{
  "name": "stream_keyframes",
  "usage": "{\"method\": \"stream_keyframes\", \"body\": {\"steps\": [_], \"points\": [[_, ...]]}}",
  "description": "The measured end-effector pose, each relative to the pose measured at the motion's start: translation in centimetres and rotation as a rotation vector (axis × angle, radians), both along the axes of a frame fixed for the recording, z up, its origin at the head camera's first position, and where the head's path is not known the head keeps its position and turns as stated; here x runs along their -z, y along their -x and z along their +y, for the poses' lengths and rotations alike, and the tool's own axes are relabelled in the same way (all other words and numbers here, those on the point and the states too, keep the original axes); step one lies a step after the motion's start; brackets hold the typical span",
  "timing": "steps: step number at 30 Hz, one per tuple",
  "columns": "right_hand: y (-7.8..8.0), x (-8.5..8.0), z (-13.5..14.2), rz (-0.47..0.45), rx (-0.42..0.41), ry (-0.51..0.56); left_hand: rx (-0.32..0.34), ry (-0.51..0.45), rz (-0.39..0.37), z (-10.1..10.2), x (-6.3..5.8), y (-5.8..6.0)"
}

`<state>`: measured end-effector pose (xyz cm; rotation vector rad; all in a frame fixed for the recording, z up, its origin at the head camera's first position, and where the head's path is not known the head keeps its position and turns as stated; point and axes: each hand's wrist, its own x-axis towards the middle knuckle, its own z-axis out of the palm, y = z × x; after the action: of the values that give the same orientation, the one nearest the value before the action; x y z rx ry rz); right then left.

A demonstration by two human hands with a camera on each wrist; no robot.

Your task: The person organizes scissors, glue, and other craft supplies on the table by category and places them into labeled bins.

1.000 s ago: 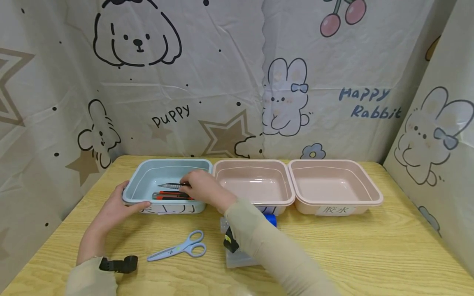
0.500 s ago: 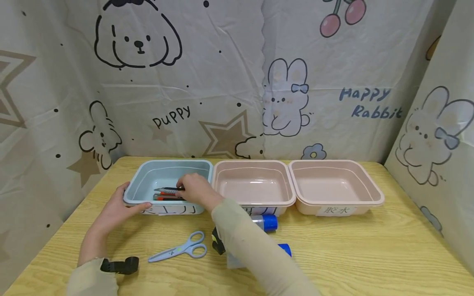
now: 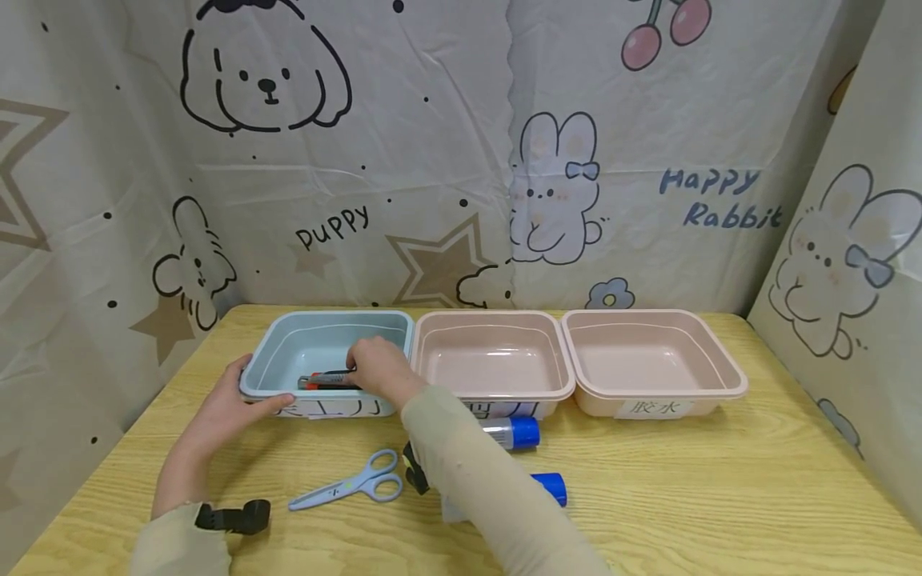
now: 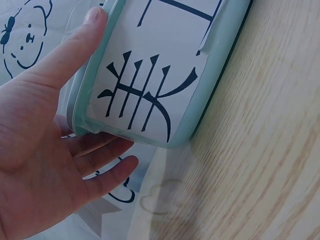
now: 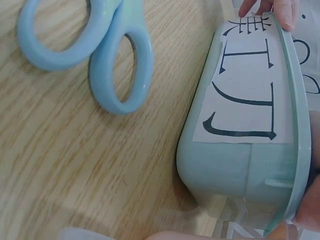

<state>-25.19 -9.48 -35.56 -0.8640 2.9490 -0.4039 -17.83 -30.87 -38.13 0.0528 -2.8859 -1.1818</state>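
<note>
In the head view, my left hand [image 3: 223,408] grips the left front corner of a light blue bin [image 3: 262,344], its thumb along the front rim. The left wrist view shows the fingers behind the end wall. My right hand [image 3: 382,370] reaches into this bin, fingers pinching the right end of a grey and black utility knife [image 3: 327,379]. Red and black utility knives [image 3: 312,386] lie beneath it, partly hidden by the front wall. A paper label [image 4: 145,95] with large dark characters covers the bin's front.
Two pink bins [image 3: 497,396] stand in a row right of the blue one. Light blue scissors [image 3: 349,485] lie in front. Glue sticks with blue caps, one [image 3: 525,433] behind another [image 3: 551,488], are partly covered by the right sleeve [image 3: 483,472].
My right hand has moved slightly left and lower inside the blue bin. The utility knife at its fingers has come down over the red and black ones. My left hand stays put.
</note>
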Motion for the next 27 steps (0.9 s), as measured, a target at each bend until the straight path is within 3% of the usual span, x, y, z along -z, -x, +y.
{"method": "stream_keyframes", "body": {"steps": [7,13,23,27], "points": [[0.1,0.0,0.1,-0.010,0.006,0.013,-0.002,0.002,-0.003,0.1,-0.1,0.0],[-0.3,-0.5,0.8,-0.003,-0.042,0.077,0.001,-0.003,-0.001,0.0,0.0,0.0],[-0.8,-1.9,3.8,0.018,-0.106,0.181,0.001,0.005,-0.001,0.1,-0.1,-0.1],[-1.0,-2.2,5.7,-0.013,-0.124,0.222,0.007,0.006,0.010,0.0,0.0,-0.2]]}}
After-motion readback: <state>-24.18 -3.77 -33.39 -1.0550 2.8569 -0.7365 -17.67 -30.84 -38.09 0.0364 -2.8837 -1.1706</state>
